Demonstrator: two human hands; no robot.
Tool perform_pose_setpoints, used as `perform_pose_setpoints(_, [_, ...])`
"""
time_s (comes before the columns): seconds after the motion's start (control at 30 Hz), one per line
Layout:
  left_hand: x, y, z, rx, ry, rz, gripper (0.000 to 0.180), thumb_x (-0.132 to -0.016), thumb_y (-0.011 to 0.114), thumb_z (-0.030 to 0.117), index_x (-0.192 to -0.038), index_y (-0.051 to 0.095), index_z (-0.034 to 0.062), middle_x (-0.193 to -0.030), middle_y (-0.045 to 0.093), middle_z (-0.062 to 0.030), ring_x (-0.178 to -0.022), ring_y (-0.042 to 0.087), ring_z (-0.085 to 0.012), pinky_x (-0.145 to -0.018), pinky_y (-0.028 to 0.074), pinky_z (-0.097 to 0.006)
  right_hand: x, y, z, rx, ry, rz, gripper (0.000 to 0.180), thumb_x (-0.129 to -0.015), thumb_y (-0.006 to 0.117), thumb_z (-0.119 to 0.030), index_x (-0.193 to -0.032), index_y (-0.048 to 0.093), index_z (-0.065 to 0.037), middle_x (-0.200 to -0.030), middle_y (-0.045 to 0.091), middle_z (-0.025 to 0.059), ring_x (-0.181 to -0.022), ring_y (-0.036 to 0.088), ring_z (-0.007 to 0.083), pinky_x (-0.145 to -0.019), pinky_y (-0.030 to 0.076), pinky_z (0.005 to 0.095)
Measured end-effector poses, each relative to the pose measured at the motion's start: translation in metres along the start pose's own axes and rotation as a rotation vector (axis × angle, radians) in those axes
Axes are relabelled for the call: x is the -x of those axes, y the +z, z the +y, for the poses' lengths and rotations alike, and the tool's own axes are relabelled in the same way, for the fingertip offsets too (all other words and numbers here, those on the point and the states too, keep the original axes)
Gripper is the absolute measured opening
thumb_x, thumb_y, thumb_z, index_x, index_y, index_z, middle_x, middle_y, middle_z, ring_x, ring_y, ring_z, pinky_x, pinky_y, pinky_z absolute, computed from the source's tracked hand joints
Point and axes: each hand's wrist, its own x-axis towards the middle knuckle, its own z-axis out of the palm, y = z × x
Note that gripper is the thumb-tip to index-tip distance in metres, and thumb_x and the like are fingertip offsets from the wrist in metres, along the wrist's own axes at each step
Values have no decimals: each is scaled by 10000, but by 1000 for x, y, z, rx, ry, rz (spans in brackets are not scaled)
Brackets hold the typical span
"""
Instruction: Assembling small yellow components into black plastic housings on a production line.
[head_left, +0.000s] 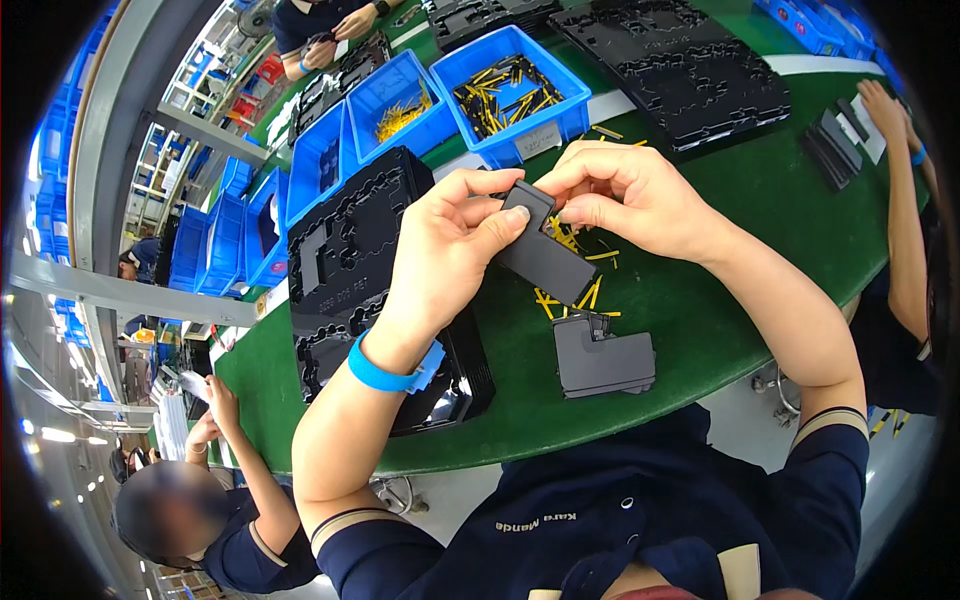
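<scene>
Both hands grip a flat black plastic housing (540, 250) above the green worktop (700, 300): left hand (450, 250) fingers pinch its upper end, right hand (625, 195) fingers close beside them. Its long axis slants down-right toward the yellow pins (585, 295).

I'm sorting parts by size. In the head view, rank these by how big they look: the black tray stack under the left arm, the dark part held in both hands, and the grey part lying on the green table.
1. Black tray stack, largest.
2/3. Held dark part and grey part look alike; the held one is nearer the camera, so unranked.
</scene>
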Motion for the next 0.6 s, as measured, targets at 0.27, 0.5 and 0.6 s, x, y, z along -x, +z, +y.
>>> perform_pose_setpoints(0.27, [0, -2, 2, 132, -134, -91, 282, -848, 623, -1, -1126, 587, -18, -908, 677, -86, -826, 616, -98, -766, 495, -227, -2, -5, 4, 330, -368, 44, 134, -763, 654, 21, -894, 667, 0, -797, 622, 65, -713, 592, 125, -632, 485, 238])
perform_pose_setpoints(0.5, [-14, -42, 14, 13, -15, 70, 312, -875, 576, 40, -1186, 583, 42, -954, 646, -31, -837, 592, -86, -802, 481, -254, -12, -20, 12, 169, 63, 47, 144, -810, 645, -14, -950, 622, 11, -857, 613, 44, -770, 603, 98, -697, 500, 241])
perform_pose_setpoints(0.6, [-23, -89, 23, 113, -117, 84, 345, -908, 491, 30, -1250, 531, 38, -1011, 625, -52, -884, 599, -122, -807, 496, -275, -7, -26, 34, 622, -7, 74, 115, -764, 663, -83, -838, 613, -11, -809, 615, 116, -778, 629, 235, -701, 496, 329])
